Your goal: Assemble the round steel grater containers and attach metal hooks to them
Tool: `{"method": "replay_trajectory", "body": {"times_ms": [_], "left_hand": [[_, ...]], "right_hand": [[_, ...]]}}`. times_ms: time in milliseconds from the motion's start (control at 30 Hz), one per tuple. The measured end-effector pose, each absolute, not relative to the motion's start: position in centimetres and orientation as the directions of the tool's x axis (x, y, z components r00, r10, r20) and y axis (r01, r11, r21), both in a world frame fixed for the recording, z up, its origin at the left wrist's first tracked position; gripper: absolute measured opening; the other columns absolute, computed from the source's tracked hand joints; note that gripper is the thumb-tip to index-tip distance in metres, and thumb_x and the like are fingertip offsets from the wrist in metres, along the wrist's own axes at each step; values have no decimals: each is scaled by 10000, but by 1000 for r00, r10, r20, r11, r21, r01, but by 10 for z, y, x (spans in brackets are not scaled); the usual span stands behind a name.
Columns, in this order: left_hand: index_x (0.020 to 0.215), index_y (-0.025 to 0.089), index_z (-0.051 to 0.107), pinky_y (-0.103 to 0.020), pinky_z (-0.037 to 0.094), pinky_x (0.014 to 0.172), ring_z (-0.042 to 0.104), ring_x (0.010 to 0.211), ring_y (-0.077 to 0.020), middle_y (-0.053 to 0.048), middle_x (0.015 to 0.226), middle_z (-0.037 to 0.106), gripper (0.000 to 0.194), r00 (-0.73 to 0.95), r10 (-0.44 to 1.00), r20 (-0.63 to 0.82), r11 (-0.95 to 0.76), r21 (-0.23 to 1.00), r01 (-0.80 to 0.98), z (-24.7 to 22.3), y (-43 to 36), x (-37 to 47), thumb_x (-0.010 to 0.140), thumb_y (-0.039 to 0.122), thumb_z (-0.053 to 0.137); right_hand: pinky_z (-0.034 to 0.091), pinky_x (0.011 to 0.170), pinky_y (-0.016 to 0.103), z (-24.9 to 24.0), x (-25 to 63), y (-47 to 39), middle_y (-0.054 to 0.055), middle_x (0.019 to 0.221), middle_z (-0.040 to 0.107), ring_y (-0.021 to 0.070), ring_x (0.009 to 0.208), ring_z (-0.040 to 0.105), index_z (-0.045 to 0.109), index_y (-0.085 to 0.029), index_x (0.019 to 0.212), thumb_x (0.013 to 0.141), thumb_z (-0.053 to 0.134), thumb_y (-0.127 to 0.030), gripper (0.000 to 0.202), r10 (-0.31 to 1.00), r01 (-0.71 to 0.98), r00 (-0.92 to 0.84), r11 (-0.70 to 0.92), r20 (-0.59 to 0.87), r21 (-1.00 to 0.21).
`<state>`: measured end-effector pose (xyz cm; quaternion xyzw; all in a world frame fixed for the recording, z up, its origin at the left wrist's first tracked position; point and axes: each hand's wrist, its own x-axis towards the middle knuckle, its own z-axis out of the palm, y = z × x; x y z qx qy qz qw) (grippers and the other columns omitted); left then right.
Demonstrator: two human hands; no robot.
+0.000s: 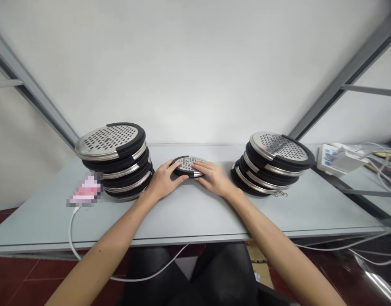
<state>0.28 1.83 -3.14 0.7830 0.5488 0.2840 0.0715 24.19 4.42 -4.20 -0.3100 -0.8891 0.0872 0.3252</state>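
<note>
A round, flat disc [185, 163] with a perforated metal face and a partly black rim lies on the grey table in front of me. My left hand [165, 180] holds its left side, thumb along the near edge and fingers at the far rim. On the other side, my right hand [215, 178] grips the right edge, its fingers resting over the metal face. A stack of similar discs [112, 142] stands to the left of my left hand. Beyond my right hand is another stack of discs [280, 151], slightly uneven, with a small metal clasp at its base.
A pixelated pink device [87, 190] with a white cable [71, 227] lies by the left stack. A white power strip [331, 159] and tangled cords are at the right. Grey metal posts [39, 102] frame the grey table [189, 216] against a white wall.
</note>
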Motion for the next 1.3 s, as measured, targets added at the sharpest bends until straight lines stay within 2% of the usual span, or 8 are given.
{"method": "replay_trajectory", "body": {"times_ms": [267,533,900,1100,1200,1300], "left_hand": [[1352,183,480,-447,358,1126,439,1336,-274,-115,1419,494,531,297,875,382,-466,501,729,-33,21,1,928,503,478],[1380,174,413,-423,328,1148,420,1348,-250,-119,1431,469,541,323,861,394,-494,492,717,-33,19,1,948,499,440],[1421,135,327,-446,323,1146,404,1356,-261,-161,1447,435,560,311,860,405,-493,503,709,-35,20,2,973,463,394],[1471,159,243,-458,345,1125,400,1359,-277,-165,1474,395,599,289,869,403,-478,528,702,-36,20,1,973,452,402],[1509,165,151,-460,380,1091,460,1309,-286,-179,1492,362,661,271,888,371,-446,556,701,-37,20,-1,974,475,386],[1519,177,120,-465,400,1065,527,1235,-279,-184,1500,342,672,267,906,329,-417,575,704,-35,19,-2,978,497,359]], "right_hand": [[433,1061,484,-36,243,42,86,1307,623,255,1244,546,582,-233,1305,933,536,-373,400,596,482,-558,799,578,-359],[438,1056,482,-35,243,42,77,1300,630,261,1232,557,592,-245,1296,922,557,-376,398,597,480,-553,798,581,-363],[479,1007,483,-39,243,43,80,1276,642,254,1194,582,551,-261,1316,937,540,-299,381,549,465,-518,824,656,-323],[512,954,480,-38,242,41,83,1220,663,254,1122,620,534,-277,1307,940,533,-290,367,553,495,-457,809,697,-317],[513,962,477,-31,243,35,85,1225,662,252,1149,609,526,-273,1312,941,518,-244,373,491,515,-394,818,777,-256],[509,978,488,-14,253,21,76,1242,660,260,1184,596,513,-283,1335,919,514,-177,429,365,573,-321,810,874,-127]]}}
